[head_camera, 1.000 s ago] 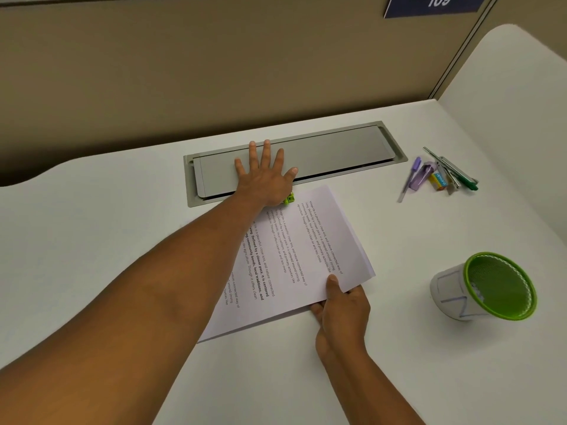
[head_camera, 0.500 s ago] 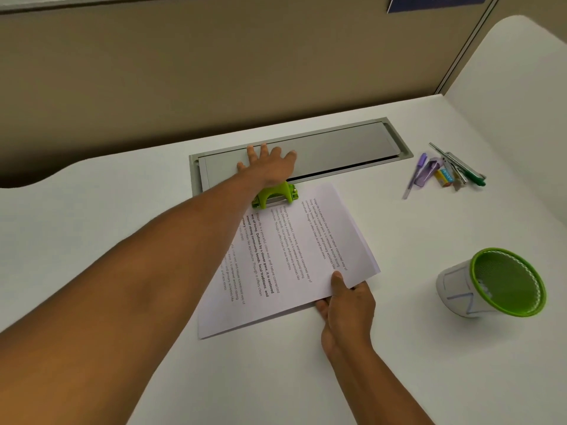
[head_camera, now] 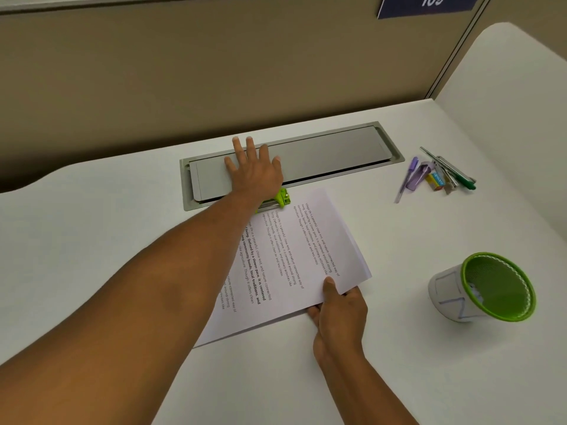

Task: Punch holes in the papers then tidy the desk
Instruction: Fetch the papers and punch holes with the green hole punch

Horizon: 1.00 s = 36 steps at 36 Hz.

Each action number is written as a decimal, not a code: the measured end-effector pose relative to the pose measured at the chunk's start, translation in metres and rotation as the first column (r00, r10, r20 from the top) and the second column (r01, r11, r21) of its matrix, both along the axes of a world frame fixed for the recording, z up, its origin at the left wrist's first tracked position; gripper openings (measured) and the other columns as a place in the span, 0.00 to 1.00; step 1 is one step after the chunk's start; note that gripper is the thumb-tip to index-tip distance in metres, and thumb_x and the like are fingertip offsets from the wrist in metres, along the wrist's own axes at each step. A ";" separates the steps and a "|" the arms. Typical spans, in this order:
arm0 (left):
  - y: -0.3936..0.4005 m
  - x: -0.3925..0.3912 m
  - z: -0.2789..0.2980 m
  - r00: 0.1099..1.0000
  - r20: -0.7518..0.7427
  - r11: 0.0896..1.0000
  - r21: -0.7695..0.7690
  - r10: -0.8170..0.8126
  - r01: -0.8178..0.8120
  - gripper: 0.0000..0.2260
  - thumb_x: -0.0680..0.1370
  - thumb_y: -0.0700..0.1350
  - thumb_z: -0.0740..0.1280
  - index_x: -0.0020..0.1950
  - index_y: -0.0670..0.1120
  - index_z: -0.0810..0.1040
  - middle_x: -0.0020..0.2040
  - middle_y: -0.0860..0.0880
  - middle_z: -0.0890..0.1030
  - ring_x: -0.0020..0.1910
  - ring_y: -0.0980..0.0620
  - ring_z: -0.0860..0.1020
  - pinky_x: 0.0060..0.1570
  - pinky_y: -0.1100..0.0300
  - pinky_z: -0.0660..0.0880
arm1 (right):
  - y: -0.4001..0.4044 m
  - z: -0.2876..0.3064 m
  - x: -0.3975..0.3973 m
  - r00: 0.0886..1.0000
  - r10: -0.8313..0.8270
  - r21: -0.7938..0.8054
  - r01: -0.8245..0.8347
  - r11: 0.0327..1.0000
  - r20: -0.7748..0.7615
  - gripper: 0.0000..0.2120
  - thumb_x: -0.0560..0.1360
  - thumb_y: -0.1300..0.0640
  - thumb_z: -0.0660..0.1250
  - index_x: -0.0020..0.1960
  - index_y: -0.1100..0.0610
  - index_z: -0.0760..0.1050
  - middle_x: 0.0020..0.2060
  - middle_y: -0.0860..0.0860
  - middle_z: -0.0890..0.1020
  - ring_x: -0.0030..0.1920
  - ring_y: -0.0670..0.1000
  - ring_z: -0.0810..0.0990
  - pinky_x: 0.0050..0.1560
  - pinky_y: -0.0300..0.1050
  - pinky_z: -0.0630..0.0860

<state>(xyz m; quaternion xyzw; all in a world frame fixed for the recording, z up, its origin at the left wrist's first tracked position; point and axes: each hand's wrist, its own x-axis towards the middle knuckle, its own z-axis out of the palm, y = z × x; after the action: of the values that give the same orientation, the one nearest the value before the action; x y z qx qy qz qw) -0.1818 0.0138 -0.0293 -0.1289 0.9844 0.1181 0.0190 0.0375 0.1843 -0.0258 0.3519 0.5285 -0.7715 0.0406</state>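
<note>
While the left hand (head_camera: 254,173) presses flat-fingered on the punch (head_camera: 280,199) and the right hand (head_camera: 339,305) pinches the papers (head_camera: 294,256), punching looks underway — pens (head_camera: 441,176) and cup (head_camera: 491,286) untidied.

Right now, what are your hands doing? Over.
Left hand flat, pressing the punch. Right hand pinching the papers. Pens and cup off to the right.

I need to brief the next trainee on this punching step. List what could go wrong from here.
1. The left hand presses the punch with flat fingers, its heel hiding most of it, so alignment on the papers goes unchecked; holes may land crooked.
2. The right hand pinches only one corner, so the stack could fan or pivot.
3. The cup lies tipped nearby; a sweeping arm might roll it.
</note>
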 end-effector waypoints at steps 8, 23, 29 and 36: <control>0.001 0.002 -0.003 0.994 -0.109 0.999 -0.041 -0.008 0.004 0.26 0.83 0.57 0.48 0.79 0.48 0.55 0.81 0.43 0.47 0.79 0.39 0.40 0.74 0.35 0.46 | -0.001 0.000 0.000 1.000 -0.024 -0.031 0.024 0.999 -0.003 0.13 0.79 0.61 0.65 0.56 0.44 0.76 0.51 0.46 0.84 0.48 0.50 0.84 0.38 0.44 0.82; -0.002 -0.001 0.010 0.998 -0.051 0.995 0.095 -0.029 0.034 0.28 0.82 0.61 0.46 0.79 0.49 0.54 0.81 0.44 0.49 0.79 0.40 0.41 0.75 0.38 0.46 | -0.002 0.004 0.009 1.000 -0.006 -0.054 0.006 0.999 -0.001 0.13 0.79 0.62 0.66 0.53 0.43 0.76 0.52 0.48 0.84 0.49 0.51 0.84 0.40 0.47 0.83; -0.001 0.004 0.014 0.993 -0.100 0.990 0.121 -0.063 0.075 0.26 0.83 0.59 0.47 0.77 0.47 0.60 0.79 0.43 0.58 0.79 0.39 0.48 0.75 0.39 0.53 | -0.002 0.005 0.013 1.000 -0.014 -0.034 0.014 0.999 0.009 0.13 0.79 0.62 0.66 0.56 0.46 0.75 0.53 0.49 0.83 0.50 0.52 0.84 0.42 0.50 0.84; -0.001 0.006 0.012 0.985 -0.153 0.977 0.184 -0.082 0.110 0.25 0.83 0.59 0.47 0.75 0.46 0.63 0.76 0.44 0.64 0.78 0.41 0.54 0.73 0.42 0.59 | 0.003 0.006 0.021 1.000 -0.018 0.000 0.018 1.000 -0.011 0.13 0.79 0.63 0.66 0.50 0.43 0.76 0.50 0.47 0.84 0.48 0.51 0.85 0.39 0.46 0.83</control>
<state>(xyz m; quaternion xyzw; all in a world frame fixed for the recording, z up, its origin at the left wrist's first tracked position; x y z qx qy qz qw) -0.1761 0.0128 -0.0175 -0.0698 0.9723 0.2206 -0.0341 0.0586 0.1877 -0.0195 0.3525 0.5256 -0.7736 0.0308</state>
